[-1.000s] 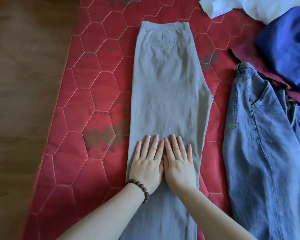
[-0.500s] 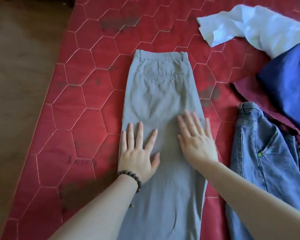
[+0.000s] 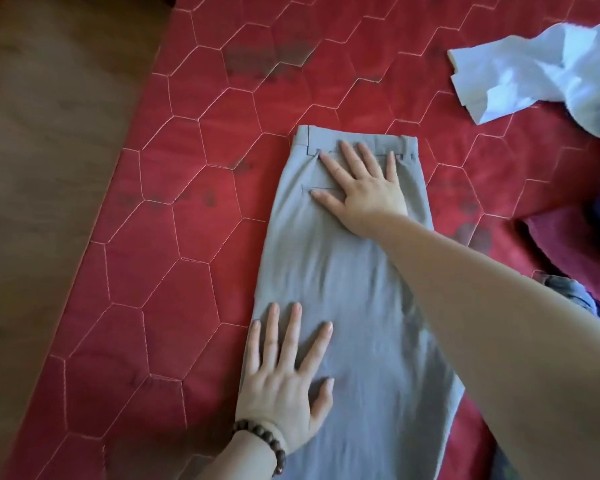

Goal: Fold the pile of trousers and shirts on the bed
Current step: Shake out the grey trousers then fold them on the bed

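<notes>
A pair of grey trousers (image 3: 329,271) lies flat on the bed (image 3: 194,209), folded lengthwise so that one leg covers the other and the whole forms a long narrow strip. The waistband sits at the far end, with belt loops showing along it, and a slit pocket shows just below. The cloth is smooth near the waistband and carries soft, shallow creases through the middle, widening slightly toward the near end, where it runs out of the picture.

The right hand (image 3: 364,188) reaches far forward and rests palm down on the seat of the trousers, fingers spread and straight, the fingertips touching the waistband. The left hand (image 3: 284,386) lies palm down nearer the body, on the left edge of the trousers, fingers spread, the outermost finger along or just past the cloth's edge onto the bed. A dark beaded bracelet (image 3: 260,445) circles the left wrist.

The bed wears a red quilted cover stitched in pale hexagons, with some dark blotches. At the far right a crumpled white garment (image 3: 534,71) lies on the cover, well apart from the trousers. A dark red cloth (image 3: 575,251) lies at the right edge, and a bit of blue denim (image 3: 565,292) shows beside the right forearm. A brown wooden floor (image 3: 42,168) lies to the left of the bed.
</notes>
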The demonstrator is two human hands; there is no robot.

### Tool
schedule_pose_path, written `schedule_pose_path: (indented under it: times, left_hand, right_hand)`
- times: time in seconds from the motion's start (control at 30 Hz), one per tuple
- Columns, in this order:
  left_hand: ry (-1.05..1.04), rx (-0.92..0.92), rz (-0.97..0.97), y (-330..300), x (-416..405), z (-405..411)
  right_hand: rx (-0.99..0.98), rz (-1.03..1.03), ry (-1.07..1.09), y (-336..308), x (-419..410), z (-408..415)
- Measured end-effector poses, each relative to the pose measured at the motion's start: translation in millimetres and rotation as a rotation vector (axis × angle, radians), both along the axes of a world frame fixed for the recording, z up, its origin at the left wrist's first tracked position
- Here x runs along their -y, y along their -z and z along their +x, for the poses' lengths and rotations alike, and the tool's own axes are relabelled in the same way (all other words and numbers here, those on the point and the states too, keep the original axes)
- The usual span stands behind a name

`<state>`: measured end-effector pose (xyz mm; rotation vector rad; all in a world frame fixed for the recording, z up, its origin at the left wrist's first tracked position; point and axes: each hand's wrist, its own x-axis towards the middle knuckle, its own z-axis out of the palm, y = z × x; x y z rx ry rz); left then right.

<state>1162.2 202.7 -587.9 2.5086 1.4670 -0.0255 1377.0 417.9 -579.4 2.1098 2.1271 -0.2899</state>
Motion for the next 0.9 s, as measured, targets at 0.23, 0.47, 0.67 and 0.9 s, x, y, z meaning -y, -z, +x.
schedule_pose_path:
  times: [0.23,0.47,0.67,0.9]
  left_hand:
    - [-0.008,0.011,0.011,1.0,-0.5,-0.5]
    - [-0.001,-0.007,0.039,1.7,0.5,0.0]
    - [0.013,-0.023,0.074,2.3,2.1,-1.3]
    - [0.005,-0.043,0.097,0.8,2.6,-0.8]
  right_hand:
    - [0.064,0.167,0.584,-10.8,28.0,17.6]
    - [-0.014,0.118,0.062,5.1,163.6,-25.3]
    - [-0.009,0.173,0.546,4.9,180.8,17.5]
    - [-0.063,0.135,0.266,7.0,271.5,-51.6]
